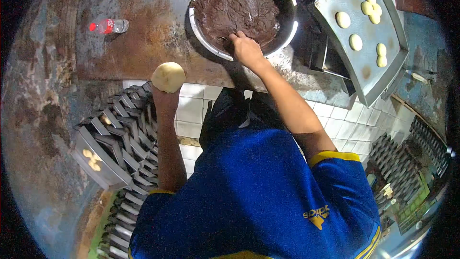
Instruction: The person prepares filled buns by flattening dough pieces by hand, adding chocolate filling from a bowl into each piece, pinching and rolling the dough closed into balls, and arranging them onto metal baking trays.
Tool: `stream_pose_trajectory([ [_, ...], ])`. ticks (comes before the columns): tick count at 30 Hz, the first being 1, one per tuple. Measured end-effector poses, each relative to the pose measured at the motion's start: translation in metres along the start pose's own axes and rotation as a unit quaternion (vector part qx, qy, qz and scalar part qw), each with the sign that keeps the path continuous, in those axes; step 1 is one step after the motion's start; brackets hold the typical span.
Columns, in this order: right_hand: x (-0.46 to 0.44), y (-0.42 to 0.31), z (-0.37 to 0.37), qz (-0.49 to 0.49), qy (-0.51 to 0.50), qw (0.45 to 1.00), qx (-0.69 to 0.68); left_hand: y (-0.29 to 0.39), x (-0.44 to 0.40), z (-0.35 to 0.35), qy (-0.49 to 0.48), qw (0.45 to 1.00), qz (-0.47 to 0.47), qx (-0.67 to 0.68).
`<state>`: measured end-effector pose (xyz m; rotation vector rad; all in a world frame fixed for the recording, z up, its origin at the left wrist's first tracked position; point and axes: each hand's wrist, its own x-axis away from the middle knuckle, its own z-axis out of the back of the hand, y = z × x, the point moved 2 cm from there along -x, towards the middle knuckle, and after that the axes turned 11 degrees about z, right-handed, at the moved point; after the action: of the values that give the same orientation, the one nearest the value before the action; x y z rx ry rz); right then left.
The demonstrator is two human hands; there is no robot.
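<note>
A pale round of dough rests in my left hand, near the front edge of the worktable. The dough hides most of the fingers. My right hand reaches over the near rim of a large round bowl filled with thick dark brown paste. Its fingers are curled closed at the paste's surface. Whatever they grip, if anything, is hidden.
A small bottle with a red cap lies on the worktable. At right, a tilted metal tray carries several dough pieces. Stacked metal trays stand at lower left, the front one holding dough pieces.
</note>
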<state>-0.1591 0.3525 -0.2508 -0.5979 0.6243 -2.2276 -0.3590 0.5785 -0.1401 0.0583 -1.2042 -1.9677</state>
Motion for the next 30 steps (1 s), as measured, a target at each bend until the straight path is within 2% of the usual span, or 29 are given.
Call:
stream_pose_trajectory([
  [2,0.004,0.000,-0.006,0.027,0.065,0.998,0.000,0.006,0.000,-0.003,0.012,0.996,0.059,0.066],
  [3,-0.001,0.006,-0.008,0.028,0.064,0.998,0.001,0.005,-0.001,-0.004,0.017,0.993,0.078,0.089],
  [5,-0.013,0.025,-0.013,-0.001,-0.053,0.997,-0.049,0.002,-0.007,-0.006,-0.009,0.993,0.086,0.082],
  [6,-0.013,0.022,0.001,0.001,-0.053,0.997,-0.048,0.008,-0.008,-0.007,-0.008,0.993,0.085,0.082],
  [7,-0.012,0.015,0.025,-0.031,-0.099,0.965,-0.242,0.021,-0.008,-0.008,-0.011,0.997,0.059,0.049],
  [8,-0.010,0.010,0.040,-0.060,-0.141,0.892,-0.425,0.029,-0.008,-0.010,-0.014,0.999,0.032,0.016],
  [9,-0.012,0.024,0.026,-0.021,-0.158,0.858,-0.488,0.026,-0.012,-0.014,-0.011,0.999,0.030,0.018],
  [10,-0.008,0.008,0.044,-0.017,-0.160,0.859,-0.486,0.020,-0.017,-0.021,-0.071,0.971,0.080,0.216],
  [12,0.013,-0.034,0.090,0.072,-0.109,0.879,-0.458,0.015,-0.029,-0.031,-0.123,0.897,0.121,0.407],
  [14,0.034,-0.072,0.120,0.190,0.006,0.918,-0.349,0.041,-0.030,-0.038,-0.105,0.978,-0.076,0.161],
  [15,0.043,-0.090,0.134,0.242,0.042,0.926,-0.286,0.059,-0.027,-0.039,-0.068,0.982,-0.172,0.026],
  [16,0.053,-0.104,0.139,0.245,0.042,0.926,-0.284,0.076,-0.024,-0.039,-0.065,0.982,-0.174,0.027],
  [18,0.068,-0.124,0.146,0.232,0.098,0.959,-0.133,0.101,-0.018,-0.043,-0.134,0.968,-0.180,0.110],
  [20,0.081,-0.124,0.135,0.255,0.138,0.951,-0.109,0.108,-0.018,-0.044,-0.147,0.971,-0.164,0.093],
  [22,0.101,-0.127,0.135,0.231,0.182,0.955,-0.035,0.113,-0.020,-0.046,-0.154,0.970,-0.187,0.022],
  [24,0.121,-0.117,0.124,0.218,0.200,0.954,-0.047,0.101,-0.019,-0.061,-0.165,0.967,-0.191,0.033],
  [26,0.145,-0.091,0.095,0.157,0.277,0.942,-0.104,0.080,-0.022,-0.081,-0.135,0.975,-0.171,0.040],
  [28,0.181,-0.046,0.053,0.022,0.275,0.933,-0.230,0.091,-0.014,-0.094,-0.187,0.970,-0.144,0.061],
  [30,0.223,0.023,-0.015,-0.129,0.363,0.894,-0.231,0.094,-0.006,-0.101,-0.216,0.969,-0.104,0.066],
])
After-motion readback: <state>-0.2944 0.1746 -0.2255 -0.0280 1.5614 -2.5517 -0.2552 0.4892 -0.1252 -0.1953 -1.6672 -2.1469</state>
